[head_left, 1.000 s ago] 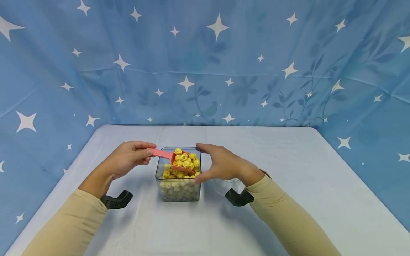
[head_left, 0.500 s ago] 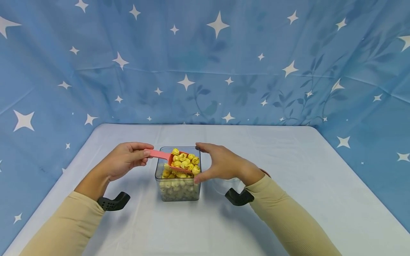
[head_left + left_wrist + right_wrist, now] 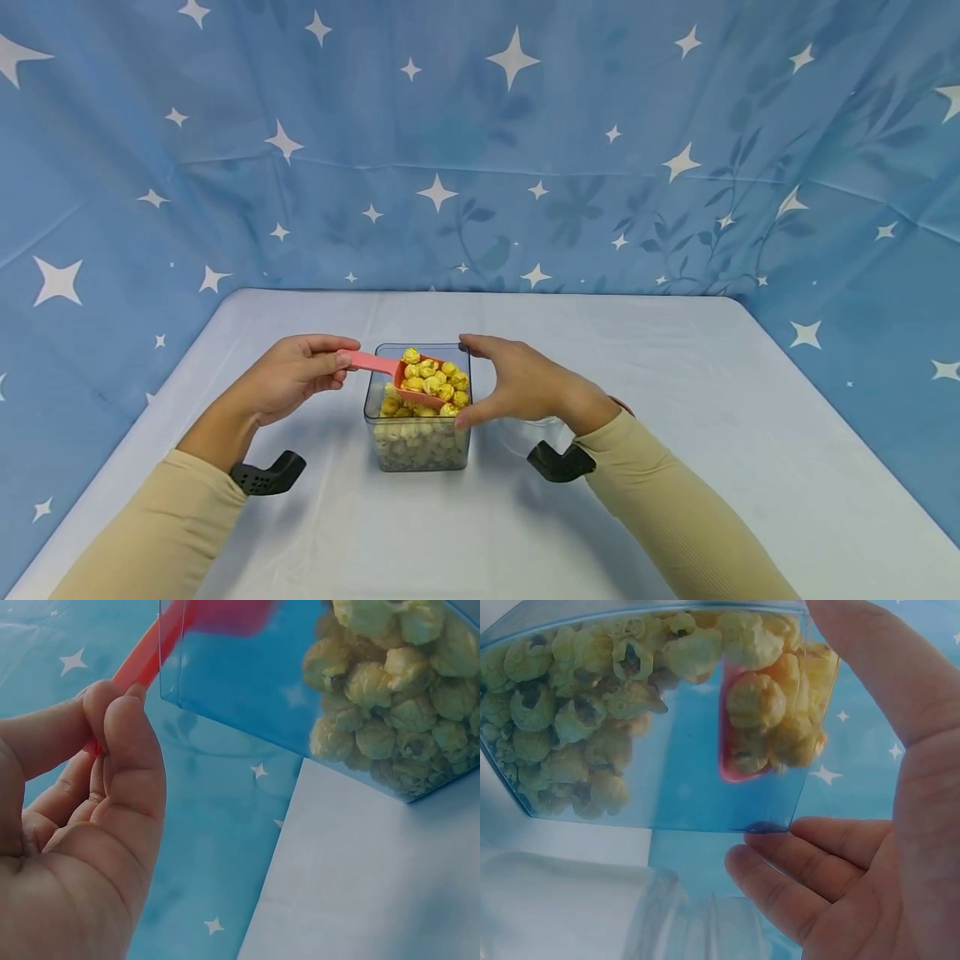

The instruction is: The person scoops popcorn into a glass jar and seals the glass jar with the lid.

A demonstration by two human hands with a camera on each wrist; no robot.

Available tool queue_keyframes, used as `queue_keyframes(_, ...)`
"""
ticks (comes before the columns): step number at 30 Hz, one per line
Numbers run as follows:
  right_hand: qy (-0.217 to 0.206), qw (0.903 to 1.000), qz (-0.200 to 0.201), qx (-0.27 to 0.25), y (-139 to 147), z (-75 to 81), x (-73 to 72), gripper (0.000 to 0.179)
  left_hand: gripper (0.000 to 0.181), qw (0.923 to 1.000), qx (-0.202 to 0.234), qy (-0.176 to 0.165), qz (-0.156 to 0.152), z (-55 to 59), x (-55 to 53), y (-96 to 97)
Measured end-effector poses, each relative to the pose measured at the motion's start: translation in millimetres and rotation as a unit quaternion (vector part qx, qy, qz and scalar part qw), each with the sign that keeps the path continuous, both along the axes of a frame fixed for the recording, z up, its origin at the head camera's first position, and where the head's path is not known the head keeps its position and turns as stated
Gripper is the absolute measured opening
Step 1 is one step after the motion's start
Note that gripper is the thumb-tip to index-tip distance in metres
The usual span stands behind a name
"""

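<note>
My left hand (image 3: pixel 300 375) pinches the handle of a pink scoop (image 3: pixel 372 362) between thumb and fingers. Yellow popcorn (image 3: pixel 431 377) is heaped in the scoop, which lies tilted inside the top of a clear square container (image 3: pixel 420 457). More popcorn (image 3: pixel 405 697) fills the container's near part, and its far part shows bare wall in the left wrist view. My right hand (image 3: pixel 525 383) holds the container's right side, thumb at the near corner and fingers at the far one. In the right wrist view, the scoop's pink edge (image 3: pixel 726 742) shows through the wall.
A clear jar (image 3: pixel 577 907) lies beside the container, partly hidden behind my right wrist in the head view. White cloth covers the table (image 3: pixel 675 433). A blue star-patterned curtain (image 3: pixel 480 150) hangs behind and at both sides.
My left hand and the scoop have shifted slightly left over the first half second and then stayed nearly still. The right hand and the container hold their place.
</note>
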State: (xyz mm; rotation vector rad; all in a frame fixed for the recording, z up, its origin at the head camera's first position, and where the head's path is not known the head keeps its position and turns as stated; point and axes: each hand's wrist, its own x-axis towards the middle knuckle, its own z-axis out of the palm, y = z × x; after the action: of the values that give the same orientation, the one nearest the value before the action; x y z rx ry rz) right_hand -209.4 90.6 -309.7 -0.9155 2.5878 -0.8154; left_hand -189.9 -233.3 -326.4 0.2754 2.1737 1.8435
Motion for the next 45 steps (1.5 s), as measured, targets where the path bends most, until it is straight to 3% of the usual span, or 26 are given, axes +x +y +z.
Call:
queue_keyframes(12, -0.003, 1.0, 0.004, 0.001, 1, 0.1, -0.7, 0.11, 0.048, 0.9997, 0.013, 0.003, 0.019, -0.7, 1.4, -6.6)
queue_keyframes(22, -0.001, 0.9999, 0.011, -0.003, 3, 0.5, -1.1, 0.11, 0.047, 0.9985, 0.048, 0.002, 0.026, -2.9, 1.6, -12.8)
queue_keyframes(32, 0.002, 0.9998, 0.018, -0.004, 4, 0.9, -0.7, 0.108, 0.024, 0.9953, 0.092, -0.009, 0.029, -2.1, 3.8, -14.7)
queue_keyframes(45, 0.015, 0.9997, 0.017, -0.011, 5, 0.3, -0.4, 0.108, 0.014, 0.9933, 0.111, -0.006, 0.031, 1.0, 5.2, -18.8)
